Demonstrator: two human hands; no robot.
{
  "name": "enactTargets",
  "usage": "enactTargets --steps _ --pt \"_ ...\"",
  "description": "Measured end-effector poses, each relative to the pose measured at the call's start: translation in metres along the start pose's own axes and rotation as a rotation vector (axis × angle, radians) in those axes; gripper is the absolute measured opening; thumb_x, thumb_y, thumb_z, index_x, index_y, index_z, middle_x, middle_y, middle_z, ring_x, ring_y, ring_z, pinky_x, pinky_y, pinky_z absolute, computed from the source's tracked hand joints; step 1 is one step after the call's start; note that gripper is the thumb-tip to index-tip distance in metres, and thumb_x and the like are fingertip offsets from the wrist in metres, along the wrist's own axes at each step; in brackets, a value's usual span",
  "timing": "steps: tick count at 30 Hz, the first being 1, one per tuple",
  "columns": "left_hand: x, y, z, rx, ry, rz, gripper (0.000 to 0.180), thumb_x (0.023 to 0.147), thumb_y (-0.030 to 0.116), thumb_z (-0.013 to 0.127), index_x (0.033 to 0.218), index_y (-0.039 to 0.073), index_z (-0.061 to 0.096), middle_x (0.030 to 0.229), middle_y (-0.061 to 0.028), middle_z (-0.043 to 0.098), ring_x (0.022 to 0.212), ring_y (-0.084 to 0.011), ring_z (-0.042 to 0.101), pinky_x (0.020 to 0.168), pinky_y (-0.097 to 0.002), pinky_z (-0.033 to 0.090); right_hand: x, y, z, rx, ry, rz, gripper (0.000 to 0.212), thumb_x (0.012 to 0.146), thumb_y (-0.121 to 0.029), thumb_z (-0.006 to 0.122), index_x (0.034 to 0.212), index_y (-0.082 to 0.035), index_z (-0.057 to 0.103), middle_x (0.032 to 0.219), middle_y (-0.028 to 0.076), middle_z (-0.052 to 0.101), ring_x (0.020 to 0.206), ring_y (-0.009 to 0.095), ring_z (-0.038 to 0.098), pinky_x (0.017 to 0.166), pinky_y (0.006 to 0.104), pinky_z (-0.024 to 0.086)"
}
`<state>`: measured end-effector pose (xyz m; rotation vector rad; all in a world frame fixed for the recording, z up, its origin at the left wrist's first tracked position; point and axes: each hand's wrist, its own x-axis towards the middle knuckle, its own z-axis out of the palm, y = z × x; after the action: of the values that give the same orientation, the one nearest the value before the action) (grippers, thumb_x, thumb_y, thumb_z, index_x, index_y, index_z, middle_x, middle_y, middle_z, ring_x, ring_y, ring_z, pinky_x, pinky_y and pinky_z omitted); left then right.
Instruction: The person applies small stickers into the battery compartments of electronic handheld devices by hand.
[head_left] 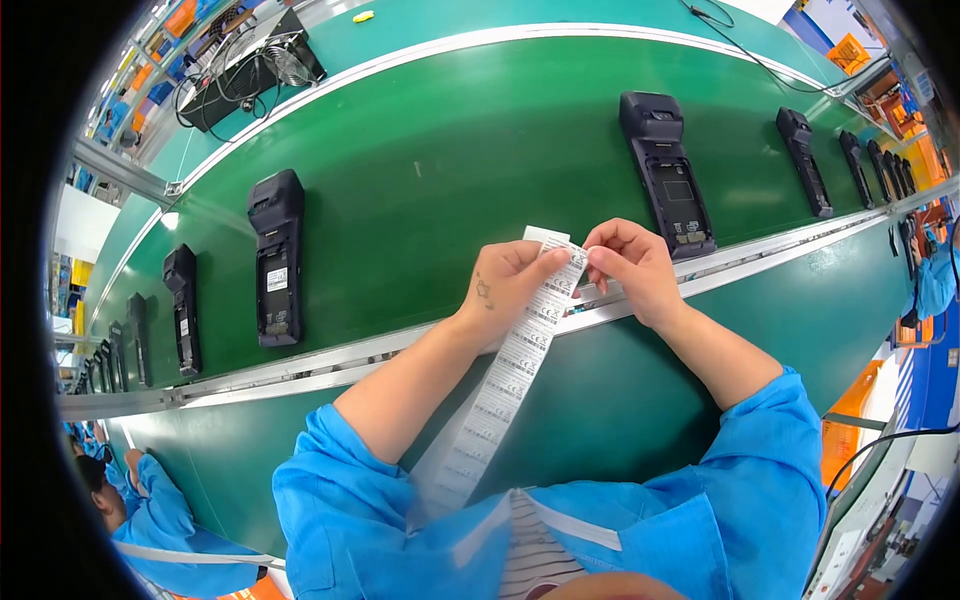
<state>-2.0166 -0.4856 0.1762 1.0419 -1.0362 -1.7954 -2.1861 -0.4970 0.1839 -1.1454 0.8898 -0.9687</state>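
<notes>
A long strip of white printed labels runs from my fingers down toward my chest. My left hand grips its upper end, thumb on top. At the strip's top corner, my right hand pinches with thumb and forefinger at a label's edge; whether that label has come off the backing is too small to tell. Just beyond my right hand lies a black handheld terminal with its back compartment uncovered and no label visible in it. Left of my hands, another black terminal has a white label in its compartment.
The terminals lie on a green conveyor belt, with several more toward both ends. A metal rail separates the belt from the green bench. A black box with tangled cables stands at far left. Other people in blue sit at both sides.
</notes>
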Motion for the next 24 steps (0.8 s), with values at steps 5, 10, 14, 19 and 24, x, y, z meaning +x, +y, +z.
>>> enactTargets --steps 5,10,14,19,24 --pt "0.002 -0.003 0.002 0.049 0.104 0.027 0.02 0.078 0.016 0.057 0.074 -0.003 0.061 0.061 -0.0011 0.056 0.05 -0.0039 0.047 0.044 -0.0175 0.036 -0.005 0.003 0.006 0.087 0.059 -0.03 0.009 0.073 -0.003 0.061 0.077 -0.002 0.053 0.068 0.002 0.054 0.056 0.005 0.049 0.049 0.0168 0.039" --pt "0.007 -0.002 0.009 0.031 0.002 0.002 0.017 0.078 0.014 0.058 0.08 -0.003 0.06 0.065 -0.0026 0.057 0.054 -0.0056 0.051 0.047 -0.0185 0.039 -0.007 0.002 0.0 0.095 0.115 -0.088 0.008 0.073 -0.002 0.061 0.076 -0.002 0.054 0.068 0.002 0.054 0.054 0.005 0.047 0.049 0.0168 0.038" --pt "0.005 0.0 0.014 0.022 -0.08 -0.037 0.022 0.077 0.011 0.057 0.093 -0.003 0.053 0.072 -0.0068 0.059 0.062 -0.0093 0.056 0.055 -0.021 0.045 0.0 0.01 -0.01 0.054 0.205 -0.148 0.006 0.073 -0.001 0.06 0.076 -0.001 0.055 0.068 0.003 0.055 0.056 0.007 0.05 0.051 0.0181 0.04" --pt "0.004 -0.001 0.009 0.032 -0.127 -0.081 0.019 0.079 0.012 0.055 0.09 -0.001 0.05 0.075 -0.0116 0.059 0.062 -0.014 0.058 0.056 -0.0249 0.049 0.031 -0.012 -0.06 -0.146 0.527 -0.423 0.003 0.075 -0.002 0.057 0.075 0.001 0.055 0.064 0.005 0.056 0.055 0.011 0.054 0.052 0.0219 0.045" --pt "0.009 -0.001 0.008 -0.079 -0.183 -0.105 0.014 0.08 0.01 0.052 0.088 -0.001 0.049 0.075 -0.0124 0.058 0.061 -0.0144 0.059 0.054 -0.0242 0.049 0.042 -0.034 -0.131 -0.423 0.34 0.009 0.012 0.074 -0.011 0.062 0.073 -0.002 0.055 0.064 0.001 0.054 0.049 0.005 0.047 0.044 0.017 0.041"
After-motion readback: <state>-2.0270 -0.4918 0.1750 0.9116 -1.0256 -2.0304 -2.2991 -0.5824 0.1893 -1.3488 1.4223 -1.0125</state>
